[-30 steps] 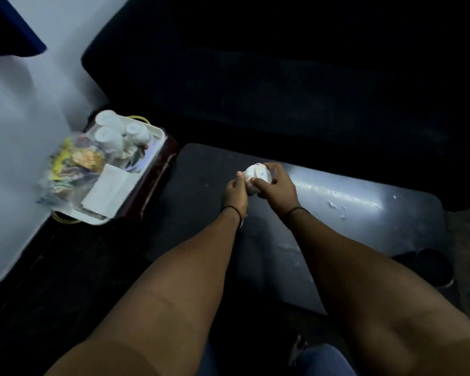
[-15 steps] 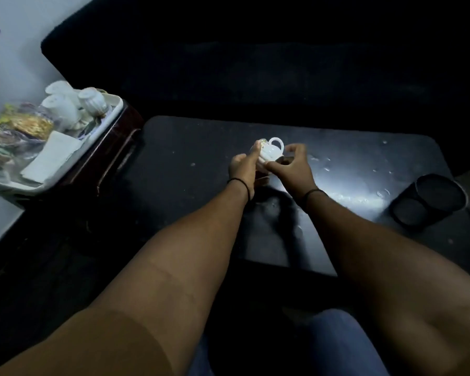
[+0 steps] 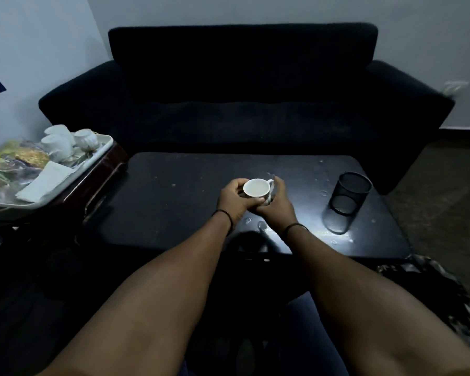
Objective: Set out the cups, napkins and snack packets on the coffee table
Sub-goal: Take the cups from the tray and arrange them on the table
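A small white teacup (image 3: 256,187) sits upright, mouth up and handle pointing right, above the middle of the dark coffee table (image 3: 174,202). My left hand (image 3: 232,199) wraps its left side and bottom. My right hand (image 3: 278,203) holds it at the handle side. On the left, a white tray (image 3: 105,147) carries three more white cups (image 3: 63,142), a clear bag of snack packets (image 3: 14,164) and folded white napkins (image 3: 45,181).
The tray rests on a dark wooden side table (image 3: 98,180) against the left wall. A black mesh bin (image 3: 347,196) stands on the table's right part. A dark sofa (image 3: 242,90) runs behind the table. A patterned rug (image 3: 432,283) lies at right.
The cup has turned from on its side to mouth-up in both hands. The view has lifted, so the sofa and whole table show.
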